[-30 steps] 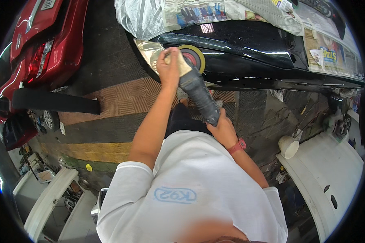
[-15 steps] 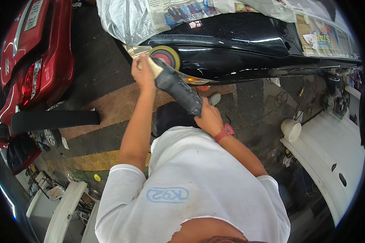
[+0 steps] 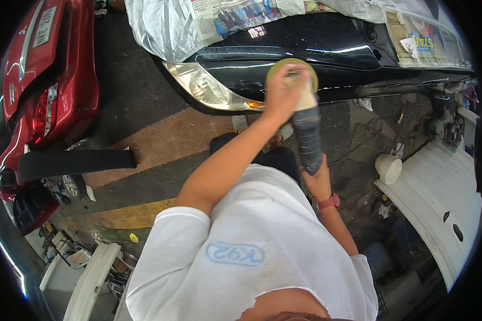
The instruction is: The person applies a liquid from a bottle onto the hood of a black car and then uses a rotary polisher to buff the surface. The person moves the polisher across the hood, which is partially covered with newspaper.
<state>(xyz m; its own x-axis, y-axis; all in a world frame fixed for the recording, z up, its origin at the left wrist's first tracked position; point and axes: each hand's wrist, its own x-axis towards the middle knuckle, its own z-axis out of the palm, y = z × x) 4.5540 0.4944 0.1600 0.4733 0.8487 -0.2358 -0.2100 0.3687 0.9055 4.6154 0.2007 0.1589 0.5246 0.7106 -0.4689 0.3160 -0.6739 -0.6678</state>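
Both my hands are on a polisher with a dark, wrapped body and a pale front housing. My left hand, slightly blurred, is closed over its head, just above the round yellow-rimmed pad. Around the rear end of the body my right hand is wrapped; a red watch is on that wrist. The pad is at the glossy black car's fender, to the right of the headlight. Most of the pad face is hidden by my left hand and the housing.
Newspaper and a silver cover lie over the black car. A red car stands at left, with a long black piece near it. At right are a white bucket and a large white panel.
The polisher has moved right, from the headlight to the fender, and its body has swung closer to upright in the picture. Both hands moved with it, uncovering the headlight.
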